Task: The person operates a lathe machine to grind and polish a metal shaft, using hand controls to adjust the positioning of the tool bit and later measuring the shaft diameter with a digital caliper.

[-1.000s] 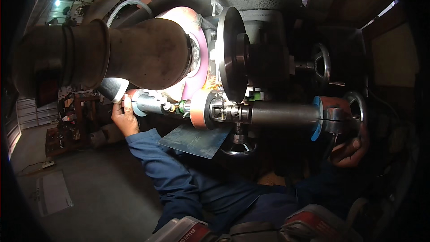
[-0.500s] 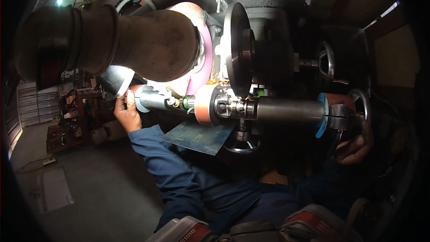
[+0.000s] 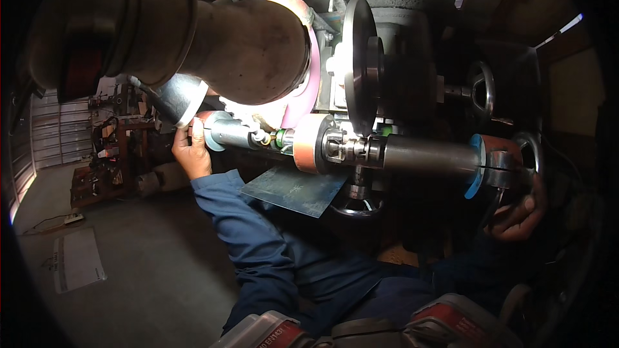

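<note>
A horizontal shaft assembly runs across the grinding machine, with a dark steel cylinder [image 3: 429, 156] on its right and an orange-rimmed collar [image 3: 309, 144] mid-length. Behind it stand a pink grinding wheel [image 3: 314, 77] and an upright dark metal disc [image 3: 358, 64]. My left hand [image 3: 192, 149] is closed round the outer end of the grey left cylinder [image 3: 232, 134], its thumb facing me. At the far right, my right hand [image 3: 519, 214] has its fingers curled at the lower rim of a small handwheel [image 3: 534, 154], beside an orange and blue clamp collar [image 3: 495, 151]. Shadow partly hides those fingers.
A thick brown duct [image 3: 238, 48] and a bright lamp hood [image 3: 177, 100] overhang the left side. A thin metal sheet [image 3: 296, 192] juts toward me below the shaft. Another handwheel [image 3: 358, 206] sits under it, one more [image 3: 481, 90] at back right. Shelving [image 3: 103, 180] stands left.
The whole view has shifted, so the machine appears slightly further right and higher. Small orange sparks by the pink wheel no longer show. Both hands keep their places on the machine.
</note>
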Demonstrator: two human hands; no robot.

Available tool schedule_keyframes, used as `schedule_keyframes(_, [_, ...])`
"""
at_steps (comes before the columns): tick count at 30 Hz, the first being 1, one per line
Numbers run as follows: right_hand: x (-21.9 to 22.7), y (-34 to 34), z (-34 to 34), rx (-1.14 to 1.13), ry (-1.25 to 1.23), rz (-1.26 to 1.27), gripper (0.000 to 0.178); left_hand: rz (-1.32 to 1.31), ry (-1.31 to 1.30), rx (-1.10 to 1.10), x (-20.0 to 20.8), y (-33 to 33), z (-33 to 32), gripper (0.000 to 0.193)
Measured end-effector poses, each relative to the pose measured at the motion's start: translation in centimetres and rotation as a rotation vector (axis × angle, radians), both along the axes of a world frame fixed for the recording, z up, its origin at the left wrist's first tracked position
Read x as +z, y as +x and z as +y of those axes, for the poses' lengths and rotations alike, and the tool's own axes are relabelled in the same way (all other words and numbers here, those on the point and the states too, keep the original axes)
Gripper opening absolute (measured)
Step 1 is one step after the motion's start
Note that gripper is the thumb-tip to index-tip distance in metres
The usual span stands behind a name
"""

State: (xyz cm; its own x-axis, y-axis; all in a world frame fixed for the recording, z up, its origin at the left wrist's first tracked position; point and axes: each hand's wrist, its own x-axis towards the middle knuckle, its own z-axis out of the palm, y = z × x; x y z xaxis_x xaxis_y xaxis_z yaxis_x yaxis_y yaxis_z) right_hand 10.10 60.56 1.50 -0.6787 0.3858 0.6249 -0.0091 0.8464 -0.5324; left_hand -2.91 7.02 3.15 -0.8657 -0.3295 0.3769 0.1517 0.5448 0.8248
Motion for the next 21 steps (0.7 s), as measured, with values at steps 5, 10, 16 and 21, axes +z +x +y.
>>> schedule_keyframes(5, [-2.3, 1.3, 0.9, -0.09, 0.17, 0.037, 0.044, 0.038, 0.03, 0.016, 0.1, 0.0, 0.4, 0.028])
schedule_keyframes(10, [-6.0, 2.9, 2.4, -0.086, 0.072, 0.135, 0.044, 0.043, 0.001, 0.04, 0.2, 0.1, 0.6, 0.029])
schedule_keyframes(16, [-10.8, 3.1, 3.9, -0.248, 0.133, 0.299, 0.037, 0.062, -0.001, 0.034, 0.0, 0.2, 0.5, 0.029])
schedule_keyframes(21, [-11.3, 1.5, 5.9, -0.066, 0.7, 0.732, 0.037, 0.065, -0.017, 0.048, 0.0, 0.2, 0.4, 0.029])
